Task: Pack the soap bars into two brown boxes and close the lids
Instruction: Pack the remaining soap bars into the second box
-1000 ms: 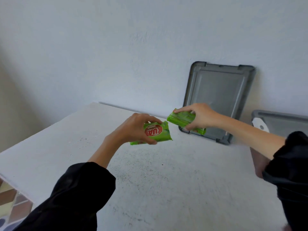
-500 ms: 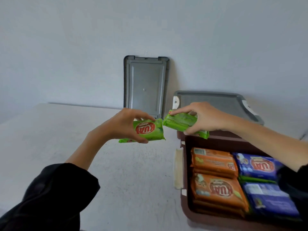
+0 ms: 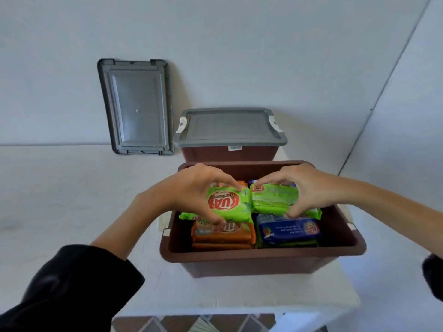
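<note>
A person's left hand [image 3: 191, 192] grips a green soap bar [image 3: 227, 203], its label upside down toward the camera, while the right hand [image 3: 304, 188] pinches a second green bar [image 3: 273, 198]. The two meet end to end, long axes left to right, above the open brown box [image 3: 263, 256]. Below, orange bars [image 3: 223, 233] and a blue bar [image 3: 287, 230] are partly hidden. Behind stands a lidded brown box [image 3: 230, 152], and a loose grey lid [image 3: 137, 106] leans on the wall.
</note>
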A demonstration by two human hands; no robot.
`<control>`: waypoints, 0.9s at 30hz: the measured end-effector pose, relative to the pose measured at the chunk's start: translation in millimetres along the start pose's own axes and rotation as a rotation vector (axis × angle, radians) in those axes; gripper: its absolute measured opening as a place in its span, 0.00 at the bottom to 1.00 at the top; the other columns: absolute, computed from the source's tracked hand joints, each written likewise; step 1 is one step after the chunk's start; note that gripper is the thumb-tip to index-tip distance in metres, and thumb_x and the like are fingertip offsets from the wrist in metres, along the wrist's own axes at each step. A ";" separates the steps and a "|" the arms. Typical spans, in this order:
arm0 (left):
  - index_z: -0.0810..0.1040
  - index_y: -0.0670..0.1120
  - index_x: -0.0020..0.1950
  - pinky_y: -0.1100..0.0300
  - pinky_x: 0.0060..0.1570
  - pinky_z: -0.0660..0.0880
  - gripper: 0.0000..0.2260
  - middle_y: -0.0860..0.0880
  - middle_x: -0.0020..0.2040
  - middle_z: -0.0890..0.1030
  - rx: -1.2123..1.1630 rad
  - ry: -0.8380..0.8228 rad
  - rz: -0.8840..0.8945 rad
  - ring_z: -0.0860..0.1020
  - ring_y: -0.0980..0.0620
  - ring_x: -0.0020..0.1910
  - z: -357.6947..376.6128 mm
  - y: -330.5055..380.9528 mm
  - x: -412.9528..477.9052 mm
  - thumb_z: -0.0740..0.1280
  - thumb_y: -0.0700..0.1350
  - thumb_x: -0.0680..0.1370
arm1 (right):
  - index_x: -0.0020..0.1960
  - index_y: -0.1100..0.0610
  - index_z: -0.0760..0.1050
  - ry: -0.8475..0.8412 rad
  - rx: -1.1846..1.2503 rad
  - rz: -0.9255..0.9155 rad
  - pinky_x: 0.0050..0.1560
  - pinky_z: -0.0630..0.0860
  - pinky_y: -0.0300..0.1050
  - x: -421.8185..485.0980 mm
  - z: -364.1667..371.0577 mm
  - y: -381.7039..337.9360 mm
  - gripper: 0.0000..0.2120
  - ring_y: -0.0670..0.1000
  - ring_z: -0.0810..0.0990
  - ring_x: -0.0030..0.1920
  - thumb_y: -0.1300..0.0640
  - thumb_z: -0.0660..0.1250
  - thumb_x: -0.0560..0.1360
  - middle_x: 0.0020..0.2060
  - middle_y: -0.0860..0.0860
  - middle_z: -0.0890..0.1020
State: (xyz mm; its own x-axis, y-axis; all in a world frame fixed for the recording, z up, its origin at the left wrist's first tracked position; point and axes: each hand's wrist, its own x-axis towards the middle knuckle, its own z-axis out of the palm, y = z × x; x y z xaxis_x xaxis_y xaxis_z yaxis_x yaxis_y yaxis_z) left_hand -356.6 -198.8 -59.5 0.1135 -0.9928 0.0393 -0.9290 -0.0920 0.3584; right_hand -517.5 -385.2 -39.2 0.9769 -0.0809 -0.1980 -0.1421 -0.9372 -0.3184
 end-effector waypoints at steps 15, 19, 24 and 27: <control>0.68 0.57 0.65 0.63 0.46 0.69 0.31 0.54 0.59 0.70 0.290 -0.169 -0.024 0.67 0.58 0.53 26.9 6.7 24.6 0.73 0.61 0.65 | 0.67 0.43 0.67 -0.088 -0.068 0.010 0.55 0.66 0.36 -5.6 19.4 19.6 0.35 0.40 0.68 0.54 0.52 0.78 0.63 0.63 0.45 0.74; 0.71 0.56 0.63 0.59 0.49 0.73 0.29 0.54 0.57 0.72 0.206 -0.142 -0.035 0.70 0.57 0.52 20.1 6.5 25.9 0.72 0.62 0.65 | 0.64 0.44 0.71 -0.069 -0.013 0.030 0.57 0.71 0.41 1.7 14.5 18.2 0.29 0.45 0.74 0.54 0.49 0.76 0.65 0.58 0.48 0.78; 0.77 0.52 0.59 0.56 0.49 0.77 0.17 0.53 0.52 0.77 0.048 0.069 -0.026 0.77 0.57 0.48 -7.1 -5.3 19.2 0.70 0.54 0.72 | 0.61 0.45 0.74 0.146 0.031 -0.019 0.55 0.74 0.46 26.1 -1.5 2.0 0.23 0.47 0.77 0.51 0.50 0.74 0.68 0.52 0.48 0.80; 0.78 0.49 0.57 0.61 0.47 0.77 0.13 0.51 0.50 0.79 0.004 0.260 -0.045 0.78 0.57 0.46 -29.8 -23.1 8.5 0.69 0.49 0.74 | 0.64 0.43 0.71 0.250 0.083 -0.087 0.55 0.73 0.44 50.9 -15.4 -19.5 0.25 0.46 0.77 0.52 0.50 0.72 0.69 0.55 0.48 0.78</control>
State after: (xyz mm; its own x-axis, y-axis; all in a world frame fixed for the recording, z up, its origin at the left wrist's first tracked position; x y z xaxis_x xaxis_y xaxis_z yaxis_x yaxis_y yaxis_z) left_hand -323.7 -202.8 -39.6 0.2407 -0.9345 0.2624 -0.9224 -0.1361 0.3616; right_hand -462.6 -376.3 -28.8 0.9936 -0.0925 0.0649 -0.0589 -0.9140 -0.4015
